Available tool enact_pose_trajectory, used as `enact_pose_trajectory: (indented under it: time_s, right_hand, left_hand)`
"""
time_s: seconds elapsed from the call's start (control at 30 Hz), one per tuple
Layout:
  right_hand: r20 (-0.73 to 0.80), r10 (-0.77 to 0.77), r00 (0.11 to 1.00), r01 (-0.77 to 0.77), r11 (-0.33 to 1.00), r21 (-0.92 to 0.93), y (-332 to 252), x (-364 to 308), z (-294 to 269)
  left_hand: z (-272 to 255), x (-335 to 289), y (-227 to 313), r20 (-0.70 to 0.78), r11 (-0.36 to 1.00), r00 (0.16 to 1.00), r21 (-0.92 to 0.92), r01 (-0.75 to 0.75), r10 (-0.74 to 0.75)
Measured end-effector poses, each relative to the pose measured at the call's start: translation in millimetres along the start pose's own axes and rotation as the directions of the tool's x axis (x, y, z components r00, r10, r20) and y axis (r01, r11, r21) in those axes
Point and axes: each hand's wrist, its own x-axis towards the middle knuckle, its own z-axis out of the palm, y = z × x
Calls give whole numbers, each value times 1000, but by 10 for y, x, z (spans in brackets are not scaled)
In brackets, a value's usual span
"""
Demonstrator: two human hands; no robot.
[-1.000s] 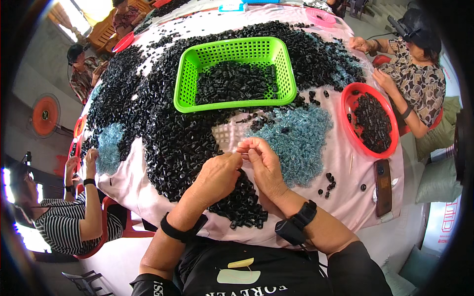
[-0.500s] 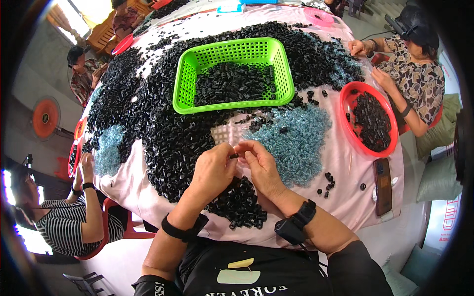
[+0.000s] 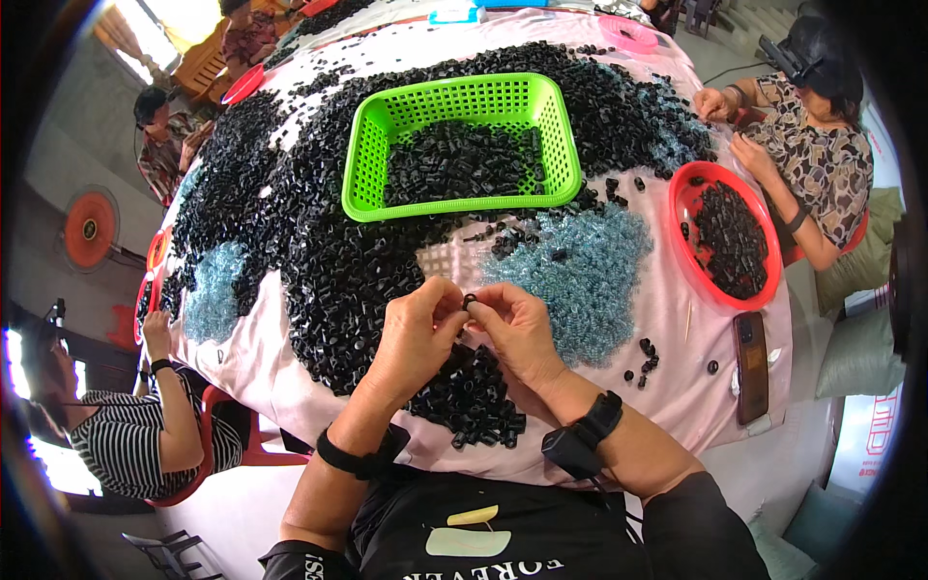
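My left hand (image 3: 422, 324) and my right hand (image 3: 517, 329) meet over the near part of the table, fingertips almost touching. Between them sits a small black plastic cap (image 3: 470, 301), its round end showing, pinched by the right thumb and forefinger. The left fingers are closed in a pinch right beside it; what they grip, if anything, is hidden. Under and around the left hand spreads a big heap of black plastic caps (image 3: 338, 319). By my right hand lies a pile of small clear bluish pieces (image 3: 590, 280).
Beyond my hands a green basket (image 3: 459, 206) holds more black caps. At right are a red bowl (image 3: 774, 253) of black parts and a phone (image 3: 750, 367). Co-workers sit along both sides. A pink cloth (image 3: 261, 377) covers the table; a fan (image 3: 90, 230) stands left.
The black cap, earlier at my left fingertips, now shows more plainly between both hands, at the right fingertips. The co-worker at left has shifted their hands.
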Motion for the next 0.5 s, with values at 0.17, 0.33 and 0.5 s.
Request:
enact_pose_trajectory:
  time_s: [0.17,0.33,0.5]
  right_hand:
    - [-47,-56,997,54,998,-44,16,33,-7]
    - [42,-16,999,17,999,-36,33,24,-13]
    - [-59,22,998,-24,999,-47,-28,13,16]
  left_hand:
    - [-11,25,-41,-21,999,1000,-42,-19,18]
    - [-48,46,-49,-59,994,995,86,-75,80]
    - [-62,63,-202,-46,977,994,192,-91,102]
